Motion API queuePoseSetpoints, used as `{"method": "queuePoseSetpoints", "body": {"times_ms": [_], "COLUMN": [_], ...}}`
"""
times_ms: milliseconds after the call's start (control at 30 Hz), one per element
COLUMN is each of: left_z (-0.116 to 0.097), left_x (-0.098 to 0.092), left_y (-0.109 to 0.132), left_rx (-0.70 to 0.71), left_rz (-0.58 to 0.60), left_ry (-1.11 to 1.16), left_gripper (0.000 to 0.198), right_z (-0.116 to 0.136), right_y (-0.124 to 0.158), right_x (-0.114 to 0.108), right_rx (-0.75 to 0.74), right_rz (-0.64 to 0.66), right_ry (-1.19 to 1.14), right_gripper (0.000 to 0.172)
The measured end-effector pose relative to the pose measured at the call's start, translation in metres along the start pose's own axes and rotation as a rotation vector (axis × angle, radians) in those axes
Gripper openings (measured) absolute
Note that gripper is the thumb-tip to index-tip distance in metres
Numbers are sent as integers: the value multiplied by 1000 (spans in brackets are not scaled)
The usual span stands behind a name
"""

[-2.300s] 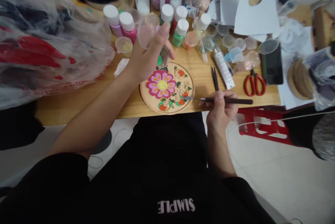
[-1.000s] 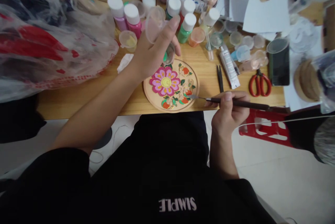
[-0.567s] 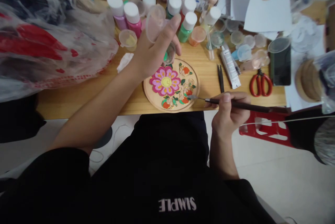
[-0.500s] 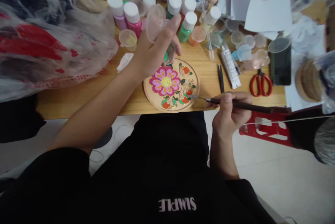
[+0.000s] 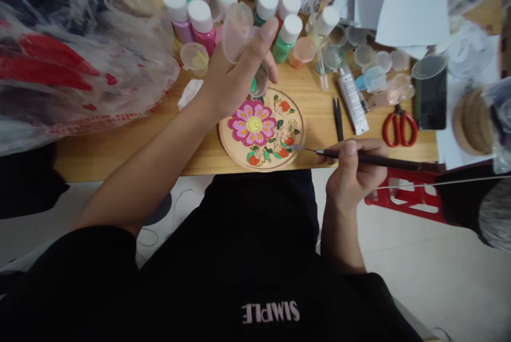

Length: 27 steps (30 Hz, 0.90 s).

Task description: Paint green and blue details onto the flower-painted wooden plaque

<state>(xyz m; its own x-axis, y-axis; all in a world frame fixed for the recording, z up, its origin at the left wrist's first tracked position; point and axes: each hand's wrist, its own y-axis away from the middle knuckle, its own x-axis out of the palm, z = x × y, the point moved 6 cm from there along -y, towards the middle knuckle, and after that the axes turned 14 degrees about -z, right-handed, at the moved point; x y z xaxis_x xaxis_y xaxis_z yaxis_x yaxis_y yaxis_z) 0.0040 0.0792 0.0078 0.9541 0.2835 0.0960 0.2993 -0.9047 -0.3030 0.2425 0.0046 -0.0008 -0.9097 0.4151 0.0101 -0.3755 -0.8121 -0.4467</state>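
Observation:
A round wooden plaque (image 5: 232,151) lies at the table's front edge, bearing a raised pink and purple flower with a yellow centre and orange fruits with green leaves. Above its far rim, my left hand (image 5: 235,78) is closed around a small clear plastic cup (image 5: 262,82) with green paint in it. The cup's clear lid (image 5: 236,33) stands up over the back of that hand. My right hand (image 5: 356,169) grips a dark-handled palette knife (image 5: 381,160). Its narrow metal blade is over the orange and green motif at the plaque's right side; whether it touches is unclear.
White-capped paint bottles (image 5: 288,38) stand behind the plaque, with an orange paint cup (image 5: 302,53) beside them. Tweezers (image 5: 338,119), a glue tube (image 5: 353,103), red-handled pliers (image 5: 400,128) and a phone (image 5: 431,98) lie right. A plastic bag (image 5: 88,65) fills the left.
The camera view has shifted very slightly. Both hands keep their holds, and the blade stays over the same part of the plaque.

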Motion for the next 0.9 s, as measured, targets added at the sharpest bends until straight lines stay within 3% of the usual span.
{"method": "queuePoseSetpoints", "body": {"times_ms": [900], "left_z": [2], "left_x": [-1], "left_y": [0], "left_rx": [25], "left_rz": [13], "left_ry": [-91], "left_gripper": [74], "right_z": [-6], "right_y": [1], "right_x": [-4], "right_rx": [23], "right_rz": [-24], "right_ry": [14], "right_gripper": [31]}}
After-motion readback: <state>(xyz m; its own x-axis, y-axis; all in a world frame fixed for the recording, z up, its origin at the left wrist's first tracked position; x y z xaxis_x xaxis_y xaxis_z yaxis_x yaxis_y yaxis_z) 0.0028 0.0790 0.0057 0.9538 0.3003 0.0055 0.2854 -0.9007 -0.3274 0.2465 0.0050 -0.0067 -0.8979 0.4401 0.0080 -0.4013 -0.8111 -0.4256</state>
